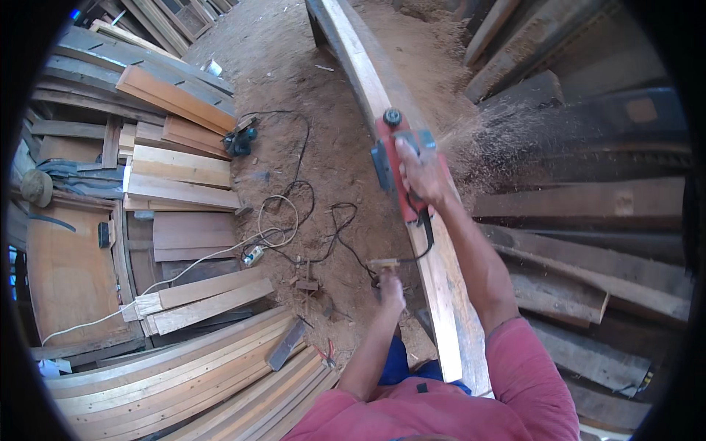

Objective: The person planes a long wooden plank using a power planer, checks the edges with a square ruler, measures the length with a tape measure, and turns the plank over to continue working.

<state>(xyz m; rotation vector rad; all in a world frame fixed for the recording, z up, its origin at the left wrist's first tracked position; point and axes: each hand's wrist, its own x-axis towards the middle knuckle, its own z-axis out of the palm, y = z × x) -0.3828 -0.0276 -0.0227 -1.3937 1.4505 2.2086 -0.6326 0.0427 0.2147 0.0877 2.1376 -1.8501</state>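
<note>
My right hand (423, 176) is closed round the handle of a red electric planer (404, 192), which rests on a long pale wooden board (439, 323). Shavings (507, 132) spray out to the right of the planer. From its rear a black power cord (425, 248) curves left to my left hand (391, 288), which is held low beside the board. The left fingers are closed where the cord passes. A small pale block (383, 263) shows at these fingertips; I cannot tell whether it is held. Beneath the pale board lies a wider plank (471, 334).
Stacked boards (193, 170) fill the left side, with long strips (184, 371) at lower left. A second power tool (240, 140), looped cords (297, 213), a socket (253, 255) and pliers (329, 353) lie on the dusty floor. Heavy timbers (581, 198) line the right.
</note>
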